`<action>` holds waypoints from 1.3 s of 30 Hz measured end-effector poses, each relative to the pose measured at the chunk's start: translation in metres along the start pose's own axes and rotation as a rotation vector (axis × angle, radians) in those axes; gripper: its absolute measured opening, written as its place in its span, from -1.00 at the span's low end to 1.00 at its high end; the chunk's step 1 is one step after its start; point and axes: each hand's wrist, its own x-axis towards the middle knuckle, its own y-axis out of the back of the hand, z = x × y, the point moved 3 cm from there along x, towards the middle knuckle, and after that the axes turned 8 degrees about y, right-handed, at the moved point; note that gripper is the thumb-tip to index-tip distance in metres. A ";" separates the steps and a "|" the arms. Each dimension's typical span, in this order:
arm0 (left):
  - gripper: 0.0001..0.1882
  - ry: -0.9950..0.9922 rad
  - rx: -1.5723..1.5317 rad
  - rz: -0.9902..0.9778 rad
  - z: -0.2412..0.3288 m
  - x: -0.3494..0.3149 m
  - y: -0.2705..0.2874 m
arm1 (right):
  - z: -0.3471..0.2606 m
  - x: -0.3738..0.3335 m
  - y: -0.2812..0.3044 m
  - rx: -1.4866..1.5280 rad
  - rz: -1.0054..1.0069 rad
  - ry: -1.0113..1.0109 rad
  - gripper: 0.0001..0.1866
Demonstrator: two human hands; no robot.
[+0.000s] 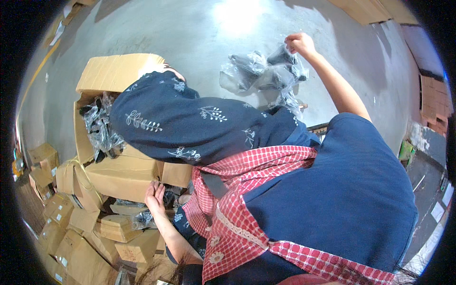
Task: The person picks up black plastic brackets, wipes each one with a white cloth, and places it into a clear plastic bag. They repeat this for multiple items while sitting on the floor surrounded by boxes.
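My right hand (300,43) is stretched out over the grey floor, its fingers closed on a clear plastic bag (281,54) with something dark inside. Several more clear bags of dark items (247,71) lie in a heap beside and below it; what they contain cannot be made out. My left hand (155,195) rests at the lower edge of an open cardboard box (126,176), its fingers extended and holding nothing visible. Inside that box, crumpled clear bags with dark contents (102,128) are piled up. My leg, in dark blue patterned cloth, hides part of the box.
Many cardboard boxes (78,259) are stacked and scattered at the lower left, and a small bagged item (142,219) lies among them. Grey floor (190,33) stretches across the far side. Stacked brown cartons (433,102) stand at the far right.
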 end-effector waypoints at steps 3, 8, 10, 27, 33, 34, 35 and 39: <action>-0.56 0.001 0.070 -0.021 -0.002 0.002 -0.002 | 0.042 -0.008 -0.018 -0.047 -0.110 -0.045 -0.77; -0.57 0.007 0.119 -0.057 0.003 -0.005 -0.010 | 0.085 -0.017 -0.040 -0.116 -0.271 -0.122 -0.76; -0.57 -0.001 0.133 -0.051 0.001 -0.012 -0.005 | 0.077 -0.007 -0.038 -0.179 -0.317 -0.141 -0.75; -0.60 -0.241 0.539 -0.189 0.045 -0.016 -0.057 | -0.323 0.062 -0.063 -0.358 -0.362 0.999 -0.70; -0.66 -0.552 1.116 -0.026 0.062 -0.065 -0.059 | -0.491 0.016 -0.155 -0.195 -0.643 1.156 -0.73; -0.64 -0.518 1.120 -0.074 0.050 -0.056 -0.047 | -0.512 0.010 -0.184 -0.130 -0.637 1.266 -0.75; -0.62 -0.469 1.237 -0.057 0.064 -0.072 -0.058 | -0.528 0.008 -0.212 -0.083 -0.748 1.213 -0.74; -0.58 -0.540 1.375 -0.039 0.060 -0.081 -0.047 | -0.579 -0.034 -0.314 -0.584 -0.795 1.558 -0.81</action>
